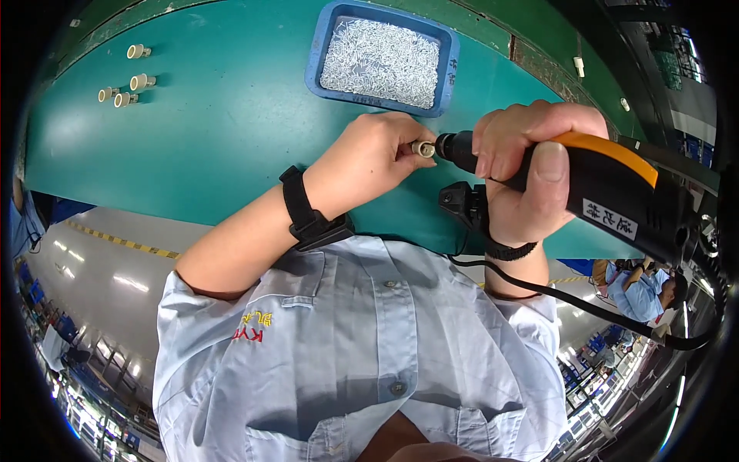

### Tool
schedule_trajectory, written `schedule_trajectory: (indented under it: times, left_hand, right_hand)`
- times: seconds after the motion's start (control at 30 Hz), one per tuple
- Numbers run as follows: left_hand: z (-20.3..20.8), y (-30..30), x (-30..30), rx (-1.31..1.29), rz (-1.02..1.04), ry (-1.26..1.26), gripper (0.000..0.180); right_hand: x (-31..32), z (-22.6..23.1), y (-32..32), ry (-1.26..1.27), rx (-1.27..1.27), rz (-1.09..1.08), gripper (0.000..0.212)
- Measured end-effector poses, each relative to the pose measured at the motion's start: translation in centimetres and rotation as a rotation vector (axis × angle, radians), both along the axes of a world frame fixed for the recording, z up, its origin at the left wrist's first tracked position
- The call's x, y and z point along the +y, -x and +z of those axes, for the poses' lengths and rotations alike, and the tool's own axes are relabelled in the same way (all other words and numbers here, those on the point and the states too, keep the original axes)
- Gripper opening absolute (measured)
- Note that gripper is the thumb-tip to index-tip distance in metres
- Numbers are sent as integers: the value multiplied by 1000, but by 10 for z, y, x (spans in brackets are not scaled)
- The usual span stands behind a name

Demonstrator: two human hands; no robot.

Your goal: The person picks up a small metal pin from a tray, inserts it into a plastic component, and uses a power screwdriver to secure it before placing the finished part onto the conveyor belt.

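My left hand (375,160) pinches a small cream-coloured cylindrical fitting (423,149) between thumb and fingers. Wrapped around a black and orange electric screwdriver (608,181) is my right hand (531,158). The tool lies roughly level, its nose pointing left at the fitting, close to or touching it; I cannot tell which. Just beyond both hands sits a blue plastic tray (314,65) holding a heap of small silvery screws (381,61). The screwdriver's tip, and any screw on it, is too small to make out.
Several similar cream fittings (142,82) stand at the far left of the green table (215,108). A black cable (570,296) curves from my right wrist toward the right. Another cream piece (579,67) lies near the far right edge. A person in blue (643,292) is at the right.
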State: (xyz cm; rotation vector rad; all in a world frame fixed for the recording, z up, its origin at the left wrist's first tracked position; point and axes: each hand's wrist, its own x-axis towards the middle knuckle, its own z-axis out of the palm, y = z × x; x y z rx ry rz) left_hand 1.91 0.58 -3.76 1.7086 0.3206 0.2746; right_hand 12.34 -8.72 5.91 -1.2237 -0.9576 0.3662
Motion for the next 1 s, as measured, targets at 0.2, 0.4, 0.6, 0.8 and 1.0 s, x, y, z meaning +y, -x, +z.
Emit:
schedule_trajectory:
  times: [0.2, 0.4, 0.6, 0.8, 1.0]
  left_hand:
    - [2, 1, 1, 23, -14, -18, 18]
    - [7, 2, 3, 54, -57, -152, 21]
    - [4, 3, -2, -155, 44, -224, 20]
    - [26, -16, 53, -67, 109, -530, 16]
    - [14, -36, 77, 24, -90, -554, 11]
  right_hand:
    - [1, -4, 1, 18, -27, -11, 27]
    - [-2, -2, 3, 44, -46, -16, 26]
    - [-29, 18, -7, -275, 115, 250, 35]
    - [-52, 19, -16, -264, 34, 144, 40]
    - [-58, 12, -15, -236, 23, 72, 39]
